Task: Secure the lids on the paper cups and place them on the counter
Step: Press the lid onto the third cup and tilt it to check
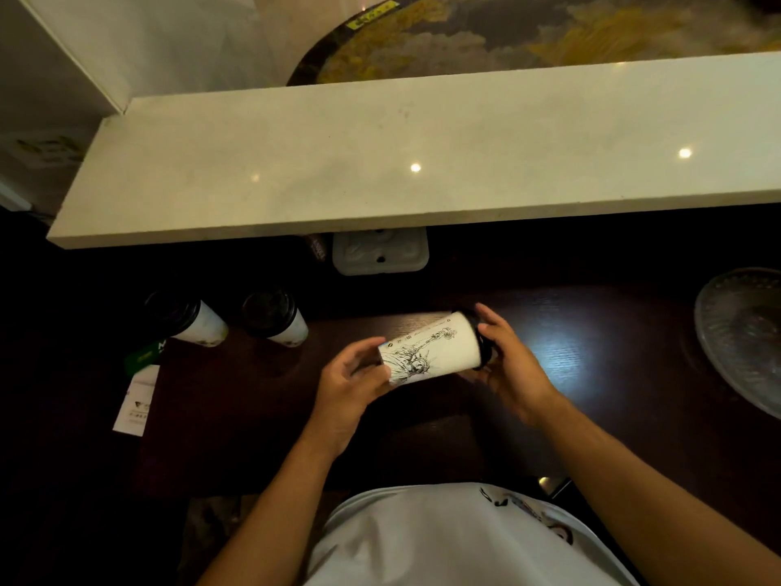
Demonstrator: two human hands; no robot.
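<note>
A white paper cup [435,351] with a black line drawing lies sideways between my hands, above the dark lower desk [236,399]. My left hand [353,380] grips its base end. My right hand [505,361] wraps the black lid [481,332] at its mouth end. Two more white cups with black lids, one [188,317] further left than the other [277,317], stand on the desk to the left. The long white counter [380,162] runs across above the desk, with nothing on it.
A ribbed glass plate [744,340] sits at the right edge of the desk. A white wall socket [380,251] is under the counter's front edge. Paper cards [135,399] and a green item [146,355] lie at the desk's left.
</note>
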